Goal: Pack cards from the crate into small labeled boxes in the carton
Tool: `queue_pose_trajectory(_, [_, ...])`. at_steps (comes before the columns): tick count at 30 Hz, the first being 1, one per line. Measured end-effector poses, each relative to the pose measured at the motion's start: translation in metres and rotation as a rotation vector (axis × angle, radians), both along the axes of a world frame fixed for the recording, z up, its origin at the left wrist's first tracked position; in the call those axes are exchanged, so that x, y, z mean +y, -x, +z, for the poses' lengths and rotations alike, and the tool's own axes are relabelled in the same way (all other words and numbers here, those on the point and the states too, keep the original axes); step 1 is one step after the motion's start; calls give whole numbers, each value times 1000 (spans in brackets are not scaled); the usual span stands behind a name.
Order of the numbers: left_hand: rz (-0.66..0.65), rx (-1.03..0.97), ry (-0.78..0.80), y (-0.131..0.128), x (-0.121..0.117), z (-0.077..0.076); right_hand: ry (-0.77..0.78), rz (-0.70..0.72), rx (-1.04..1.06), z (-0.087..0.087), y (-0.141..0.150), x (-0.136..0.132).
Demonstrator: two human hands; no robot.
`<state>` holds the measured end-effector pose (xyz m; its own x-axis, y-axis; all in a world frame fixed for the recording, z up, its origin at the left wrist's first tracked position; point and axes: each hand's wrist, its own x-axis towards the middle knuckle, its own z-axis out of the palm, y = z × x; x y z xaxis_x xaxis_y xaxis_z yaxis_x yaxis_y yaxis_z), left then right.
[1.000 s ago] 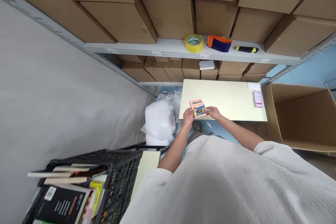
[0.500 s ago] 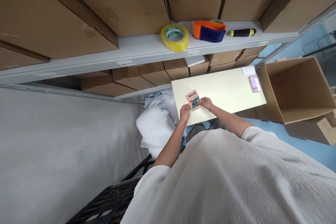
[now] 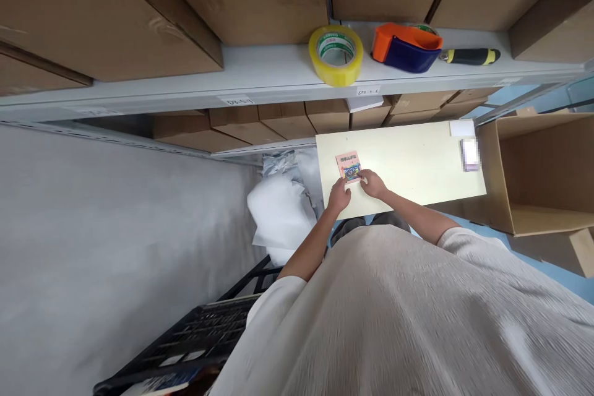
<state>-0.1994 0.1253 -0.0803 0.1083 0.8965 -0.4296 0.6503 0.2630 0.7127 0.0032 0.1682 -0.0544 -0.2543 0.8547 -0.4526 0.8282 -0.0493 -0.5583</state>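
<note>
A small pink book [image 3: 348,159] with a colourful picture on its cover is over the left part of a pale yellow tabletop [image 3: 408,161]. My left hand [image 3: 340,195] is closed on its lower left corner, the thumb pointing inward. At the lower right corner, my right hand [image 3: 373,185] pinches the edge with its fingertips. Whether the book rests flat on the board or is slightly raised, I cannot tell.
Above, a shelf holds yellow tape [image 3: 336,55], an orange and blue tape dispenser [image 3: 408,49] and a black-yellow cutter [image 3: 471,57]. An open carton [image 3: 547,167] stands right. White packing sheets [image 3: 281,210] lie left, near a black crate [image 3: 204,328]. A blurred object [image 3: 470,154] lies at the tabletop's right.
The view has shifted slightly. The book has turned to sit straighter, and both hands have moved to its lower corners.
</note>
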Motion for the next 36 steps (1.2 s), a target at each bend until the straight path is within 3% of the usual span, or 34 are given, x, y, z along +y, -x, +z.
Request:
queue_pose_trajectory(4, [-142,97,65,-6,-5,4,69,226,-135,5,-1,-10])
queue_pose_trajectory(9, [-235,184,131,-14,-2,11,110,284,-184,6,-2,-11])
queue_pose_trajectory(13, [-214,172,109,-17,2,13,101,136,-52,2,-2,-5])
queue_pose_trajectory(16, [-115,88,44,-18,1,10,87,-149,86,-1,-1,0])
queue_pose_trajectory(19, [-31,-23,14,-21,-2,7,193,-424,220,-3,1,5])
queue_pose_trajectory(23, [17,-78,22,-24,-6,6,283,-642,309,-3,4,7])
queue_pose_trajectory(32, [55,-129,59,-16,-12,5,387,-672,300,-1,5,9])
queue_pose_trajectory(36, [97,-160,45,-21,-12,10,291,-584,157,8,11,5])
